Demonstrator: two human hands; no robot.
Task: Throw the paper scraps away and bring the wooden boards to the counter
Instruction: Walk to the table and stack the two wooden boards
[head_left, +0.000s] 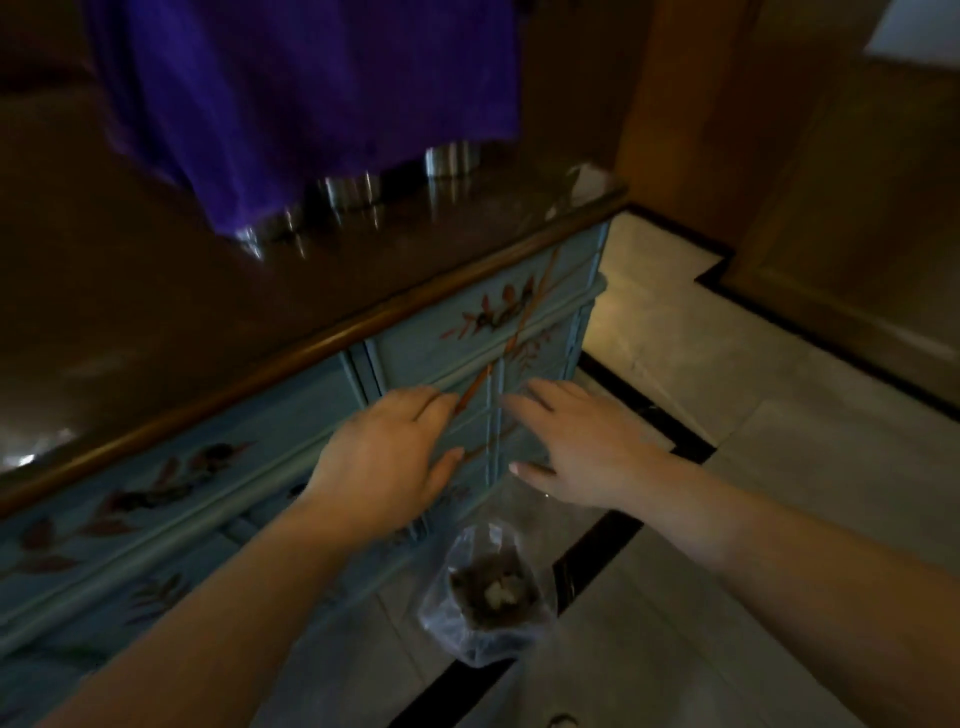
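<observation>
A small bin lined with a clear plastic bag (488, 592) stands on the floor by the corner of a blue painted cabinet (441, 338). Pale paper scraps (500, 595) lie inside the bag. My left hand (387, 457) and my right hand (576, 441) hover side by side above the bin, in front of the cabinet's side. Both hands have spread fingers and hold nothing. No wooden boards are in view.
The cabinet has a dark glossy wooden top (208, 312). On it stand several metal cans (353, 189) partly draped by a purple cloth (311, 88). Pale floor tiles with black borders (675, 447) extend to the right. Wooden doors (779, 156) stand behind.
</observation>
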